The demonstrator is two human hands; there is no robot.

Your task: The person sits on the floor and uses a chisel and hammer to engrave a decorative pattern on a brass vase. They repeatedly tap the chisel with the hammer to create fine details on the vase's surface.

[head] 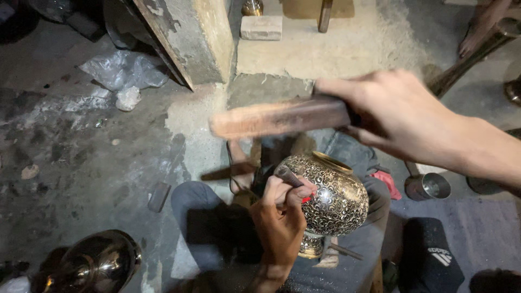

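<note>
Down in the lap, the left hand [279, 214] has its fingers [290, 190] closed round a small punch [287, 176], tip set on the patterned vase [331, 192] resting between the knees. Above it the right hand [399, 111] grips a wooden mallet [279, 116], blurred mid-swing. It looks like chasing work; the blow must land square on the punch's head.

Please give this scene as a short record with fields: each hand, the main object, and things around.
left hand: holds a chisel against the vase
right hand: raised, grips a wooden mallet, blurred
vase: round, engraved metal, on the lap
near: steel cup, red cloth, dark metal bowl, plastic bag
floor: stained concrete
</note>
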